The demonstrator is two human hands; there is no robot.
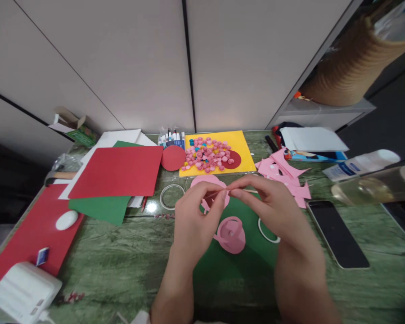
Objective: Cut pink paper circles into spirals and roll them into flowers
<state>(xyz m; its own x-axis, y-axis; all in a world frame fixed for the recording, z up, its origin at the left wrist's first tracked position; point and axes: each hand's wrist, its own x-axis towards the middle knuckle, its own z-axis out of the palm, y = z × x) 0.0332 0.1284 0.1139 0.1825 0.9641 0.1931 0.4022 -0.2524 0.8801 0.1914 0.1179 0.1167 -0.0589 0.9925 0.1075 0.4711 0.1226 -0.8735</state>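
Both hands, as I view them over my remote feed, above the tabletop (114,265). The left hand (197,220) and right hand (276,209) meet at the fingertips, both pinching a thin pink strip (227,191), whose full shape I cannot make out. Below, I note a curled pink paper form (231,235) on a green sheet (236,270) toward the tabletop's near edge. Along the far edge lies a yellow sheet (245,146) bearing small, mostly pink pieces (207,155); toward the right edge, pink paper scraps (286,173) and a phone (337,234).
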